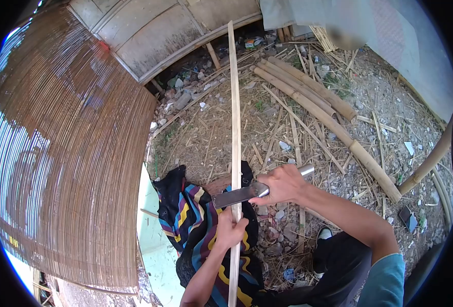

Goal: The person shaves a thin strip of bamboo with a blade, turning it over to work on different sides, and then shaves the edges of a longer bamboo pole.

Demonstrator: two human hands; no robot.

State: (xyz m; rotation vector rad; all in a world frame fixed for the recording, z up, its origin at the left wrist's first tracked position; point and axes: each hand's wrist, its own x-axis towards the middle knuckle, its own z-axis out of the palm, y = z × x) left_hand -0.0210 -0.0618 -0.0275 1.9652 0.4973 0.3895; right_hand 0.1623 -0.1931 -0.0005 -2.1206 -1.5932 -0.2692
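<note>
A long pale bamboo strip (235,107) runs from the bottom of the view up towards the wall. My left hand (230,228) is closed around it, just below the blade. My right hand (282,185) grips the silvery tube-like handle of a machete (235,196). Its short, broad dark blade lies crosswise over the strip, close above my left fingers. Whether the edge bites into the strip cannot be made out. Beneath both hands is a bunched dark cloth (188,210) with yellow, blue and purple wavy stripes, spread around my lap.
Several thick bamboo poles (318,115) lie on the littered ground at the right. A slatted bamboo blind (68,153) stands at the left. Behind is a panelled board wall (160,41); a pale sheet (410,51) hangs at upper right. A dark phone-like object (406,217) rests at lower right.
</note>
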